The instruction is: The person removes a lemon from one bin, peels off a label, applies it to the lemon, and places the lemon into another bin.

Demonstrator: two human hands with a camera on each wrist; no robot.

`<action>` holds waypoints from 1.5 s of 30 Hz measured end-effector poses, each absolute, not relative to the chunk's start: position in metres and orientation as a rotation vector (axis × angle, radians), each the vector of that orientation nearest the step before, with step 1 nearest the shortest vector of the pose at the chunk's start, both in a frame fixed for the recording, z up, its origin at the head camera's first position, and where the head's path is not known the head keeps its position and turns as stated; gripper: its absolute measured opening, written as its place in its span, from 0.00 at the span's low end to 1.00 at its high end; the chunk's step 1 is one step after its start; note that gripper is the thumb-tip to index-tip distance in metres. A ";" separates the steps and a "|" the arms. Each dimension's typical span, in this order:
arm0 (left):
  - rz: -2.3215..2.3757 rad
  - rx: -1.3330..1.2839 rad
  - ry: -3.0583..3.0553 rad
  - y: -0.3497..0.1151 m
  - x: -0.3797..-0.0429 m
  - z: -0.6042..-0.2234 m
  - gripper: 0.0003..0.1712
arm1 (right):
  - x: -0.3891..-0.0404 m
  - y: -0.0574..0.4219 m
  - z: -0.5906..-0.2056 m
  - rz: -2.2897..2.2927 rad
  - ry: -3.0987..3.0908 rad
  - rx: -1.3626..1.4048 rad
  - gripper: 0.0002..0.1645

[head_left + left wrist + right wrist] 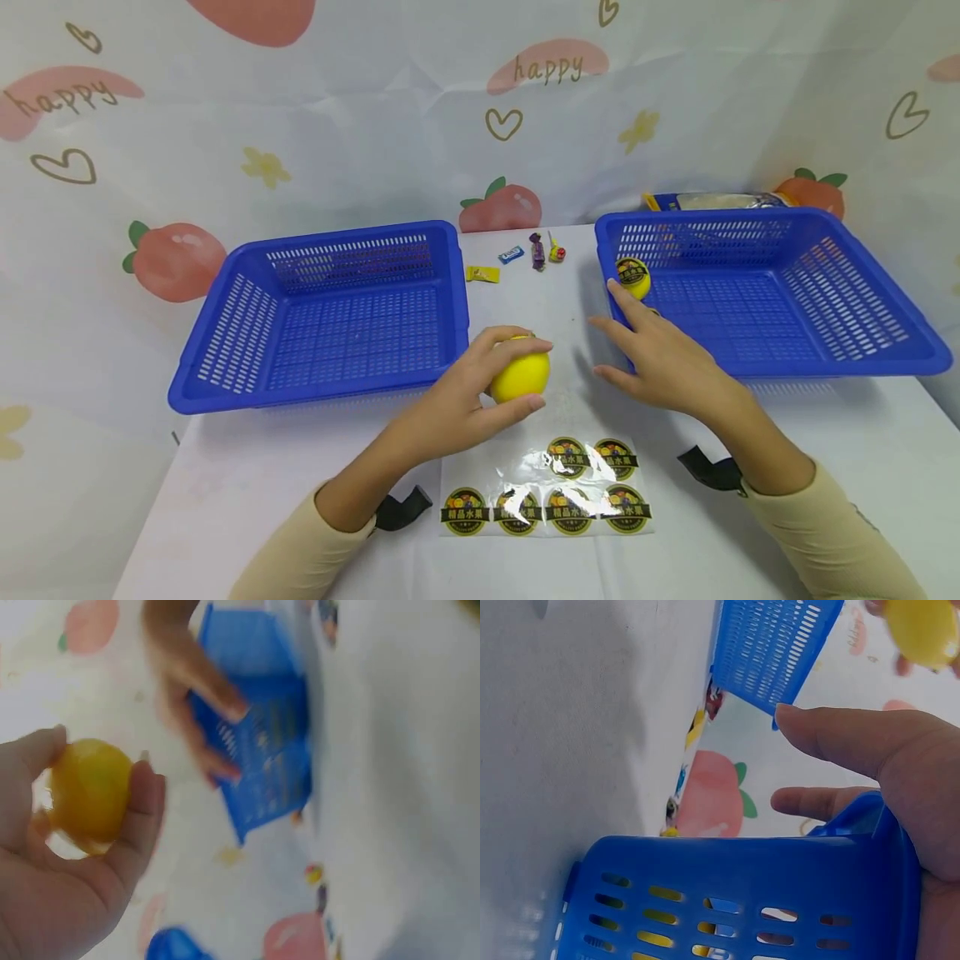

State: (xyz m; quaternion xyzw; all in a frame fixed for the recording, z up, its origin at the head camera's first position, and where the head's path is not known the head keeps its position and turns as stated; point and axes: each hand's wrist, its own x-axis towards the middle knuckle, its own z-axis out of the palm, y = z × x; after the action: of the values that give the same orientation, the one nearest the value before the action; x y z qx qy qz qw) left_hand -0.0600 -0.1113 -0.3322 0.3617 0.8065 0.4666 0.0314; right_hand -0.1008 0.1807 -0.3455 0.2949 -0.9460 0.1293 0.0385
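Note:
My left hand (465,396) holds a yellow lemon (521,379) between its thumb and curled fingers, above the table between two blue baskets. In the left wrist view the lemon's small tip shows beside the fingers. My right hand (667,354), fingers spread and holding nothing, is over the near left corner of the right blue basket (750,367). Inside that basket, against its left wall, sits a yellow fruit (637,287) with a round black-and-gold sticker. Part of another thing there is hidden by the hand. A clear sheet of round stickers (568,510) lies below both hands.
The left blue basket (360,333) stands at the far left. Small wrapped sweets, among them a yellow packet (483,274) and a lollipop (557,250), lie near the back edge. A blue-and-yellow bag (720,201) lies behind the right basket. A printed cloth (390,125) hangs behind.

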 end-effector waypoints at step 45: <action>0.739 0.837 2.705 -0.102 -0.077 -0.377 0.50 | -0.100 0.179 -0.345 0.377 -2.893 0.898 0.36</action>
State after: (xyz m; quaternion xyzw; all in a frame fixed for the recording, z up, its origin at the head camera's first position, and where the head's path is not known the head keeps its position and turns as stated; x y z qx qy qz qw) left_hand -0.0770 -0.1016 -0.3775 0.2844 0.9190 0.2510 0.1072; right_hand -0.0998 0.1795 -0.3454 0.2938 -0.9468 0.1233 0.0443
